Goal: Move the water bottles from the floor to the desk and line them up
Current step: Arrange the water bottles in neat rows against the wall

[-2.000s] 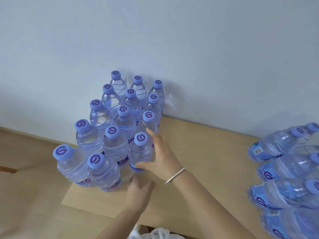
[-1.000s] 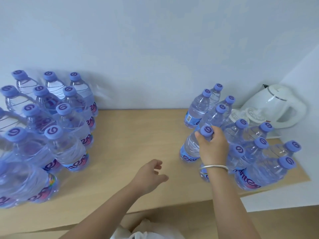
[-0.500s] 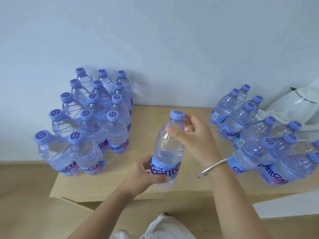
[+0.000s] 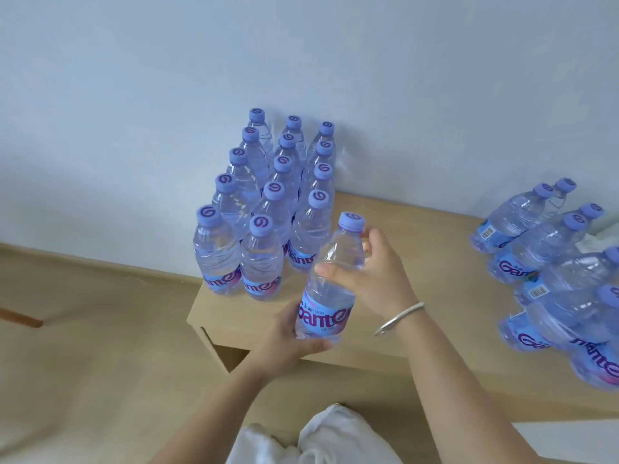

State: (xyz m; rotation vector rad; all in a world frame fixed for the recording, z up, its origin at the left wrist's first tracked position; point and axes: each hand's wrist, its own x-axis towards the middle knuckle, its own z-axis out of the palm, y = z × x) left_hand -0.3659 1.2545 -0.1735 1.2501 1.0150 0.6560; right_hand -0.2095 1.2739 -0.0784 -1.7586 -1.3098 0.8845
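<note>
Carrying one bottle (image 4: 330,279) leftward off the right cluster (image 4: 556,262), you are gripping it with both hands: right hand (image 4: 378,276) pinching its shoulder, left hand (image 4: 288,339) cupping its base, nearing the rows (image 4: 268,209) on the tabletop (image 4: 418,236).

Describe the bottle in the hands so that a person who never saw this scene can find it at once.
Start at the wooden desk against the pale wall, with a lined-up block of bottles at its left end. Just in front of that block, the held bottle is gripped by the left hand at its base and the right hand near its neck. It alone is lifted and tilted.
</note>
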